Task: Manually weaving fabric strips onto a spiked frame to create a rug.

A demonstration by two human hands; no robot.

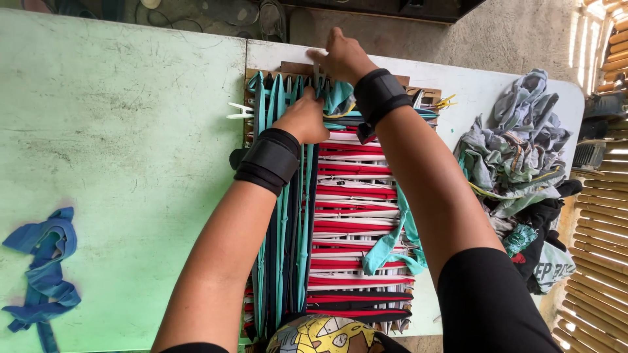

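A wooden weaving frame (356, 216) lies on the table, strung with red, white and black fabric strips across and teal and dark strips lengthwise. My left hand (306, 119) presses down on the teal strips (278, 98) near the frame's far end, fingers closed on them. My right hand (340, 55) reaches over the frame's far edge and pinches a strip end there. Both wrists wear black bands. A loose teal strip (392, 242) trails across the woven part on the right.
A pile of grey, black and teal fabric scraps (523, 163) lies at the table's right. A blue strip bundle (42, 268) lies at the left on the pale green table (118, 131). A white clip (241, 111) sits at the frame's left edge. Bamboo slats (605, 216) stand at far right.
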